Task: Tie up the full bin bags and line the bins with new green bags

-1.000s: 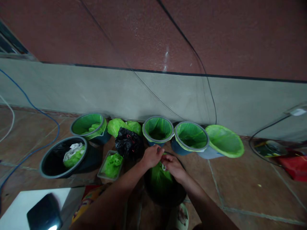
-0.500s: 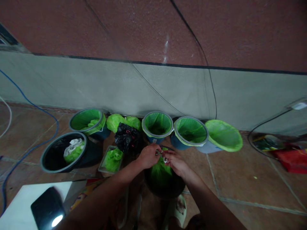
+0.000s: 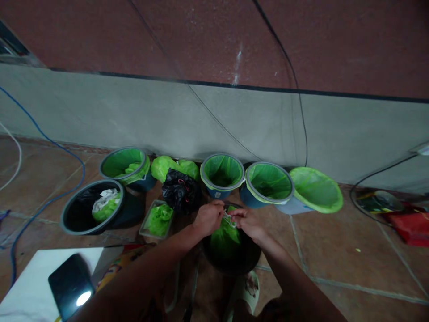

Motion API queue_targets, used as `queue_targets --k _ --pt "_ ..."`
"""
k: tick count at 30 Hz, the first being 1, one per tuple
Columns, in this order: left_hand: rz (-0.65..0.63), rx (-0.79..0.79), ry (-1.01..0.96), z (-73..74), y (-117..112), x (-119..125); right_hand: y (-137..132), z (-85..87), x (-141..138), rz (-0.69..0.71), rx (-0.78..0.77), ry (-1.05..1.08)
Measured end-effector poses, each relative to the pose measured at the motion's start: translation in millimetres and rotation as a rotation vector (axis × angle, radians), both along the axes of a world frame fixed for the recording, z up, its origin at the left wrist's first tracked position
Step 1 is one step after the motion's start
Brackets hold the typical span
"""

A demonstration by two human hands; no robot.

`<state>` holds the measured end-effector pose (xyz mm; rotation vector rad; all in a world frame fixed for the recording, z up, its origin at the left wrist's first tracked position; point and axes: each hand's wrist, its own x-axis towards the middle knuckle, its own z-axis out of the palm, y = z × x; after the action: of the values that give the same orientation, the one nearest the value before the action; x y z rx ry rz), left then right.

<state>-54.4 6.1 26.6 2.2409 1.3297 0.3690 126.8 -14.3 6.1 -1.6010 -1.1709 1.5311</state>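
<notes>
A green plastic bag (image 3: 225,241) with a gathered neck sits inside a dark bucket (image 3: 231,268) between my arms. White drawstring (image 3: 229,219) loops around the top of the bag. From the left, my left hand (image 3: 209,218) pinches the drawstring at the neck. My right hand (image 3: 247,223) grips the string from the other side, its fingers closed. The two hands are close together over the bucket. Whether the string is knotted cannot be made out.
Green-lined bins (image 3: 222,172) line the wall, and a black bag (image 3: 181,190) lies among them. To the left are a dark bin (image 3: 72,210), a clear tub (image 3: 160,219) of green bags and a phone (image 3: 71,286) on a white surface. A sandalled foot (image 3: 250,288) stands below the bucket.
My hands have moved slightly apart at the bag's neck, and more of the white drawstring shows between them. The whole view has shifted slightly.
</notes>
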Motion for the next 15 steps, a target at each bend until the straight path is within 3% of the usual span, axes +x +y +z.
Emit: queue_targets --k 6,12,15 --pt "-0.091 -0.064 0.081 4.0 -5.4 -15.2 10.0 -21.1 28.2 0.043 0.122 -0.519" --pt "-0.071 -0.229 0.180 5.9 -7.7 -23.4 7.1 -11.7 33.4 0.075 0.130 -0.485" --pt "-0.072 -0.300 0.307 3.6 -7.3 -23.7 5.8 -3.2 34.9 0.100 0.167 -0.635"
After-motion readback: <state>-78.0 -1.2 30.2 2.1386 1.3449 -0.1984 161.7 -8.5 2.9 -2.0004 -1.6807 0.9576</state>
